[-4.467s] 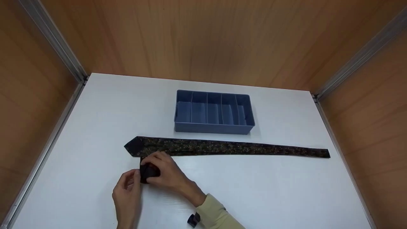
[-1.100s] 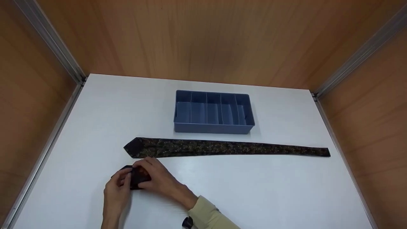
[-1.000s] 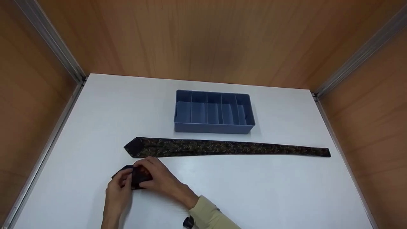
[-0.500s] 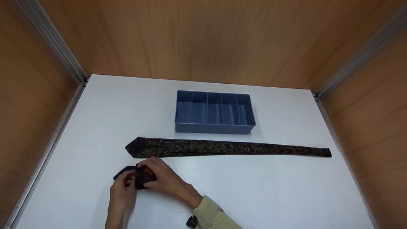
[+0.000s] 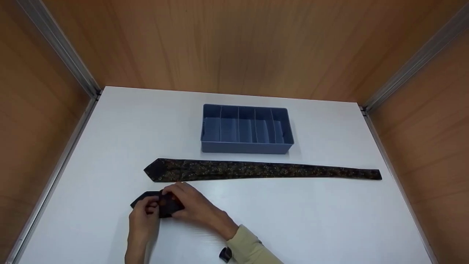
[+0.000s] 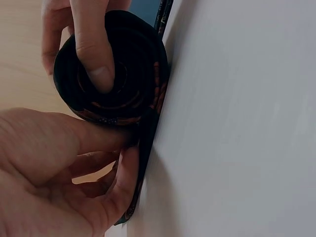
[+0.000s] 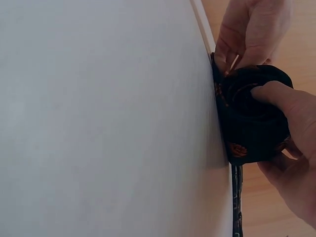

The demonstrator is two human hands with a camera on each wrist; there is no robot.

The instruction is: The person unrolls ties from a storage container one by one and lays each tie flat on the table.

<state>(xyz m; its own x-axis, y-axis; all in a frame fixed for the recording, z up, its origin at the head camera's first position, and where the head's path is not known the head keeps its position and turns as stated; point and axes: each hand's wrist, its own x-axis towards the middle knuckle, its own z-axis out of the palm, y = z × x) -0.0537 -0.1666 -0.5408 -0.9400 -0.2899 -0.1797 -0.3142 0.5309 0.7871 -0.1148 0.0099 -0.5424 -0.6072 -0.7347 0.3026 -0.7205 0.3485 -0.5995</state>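
Observation:
A dark necktie with orange flowers, rolled into a coil [image 5: 169,208], stands on its side on the white table. My right hand [image 5: 198,209] grips this roll; in the right wrist view its thumb presses into the coil's centre [image 7: 249,131]. The pointed tie end [image 5: 146,196] lies flat, sticking out left of the roll. My left hand [image 5: 142,222] pinches the tie where the flat end meets the coil, as the left wrist view shows under the roll [image 6: 143,47]. Behind both hands, a second dark floral necktie [image 5: 256,169] lies stretched out flat, its wide tip to the left.
A blue tray [image 5: 245,147] with several narrow compartments stands behind the flat necktie. Wooden panels [image 5: 249,47] enclose the white table [image 5: 311,220] at the back and both sides. A dark wrist device [image 5: 225,253] sits by the right sleeve.
Over the last second the roll and both hands have shifted right, and more of the pointed end shows. Earlier, the roll stood closer to the flat necktie, which has stayed in place.

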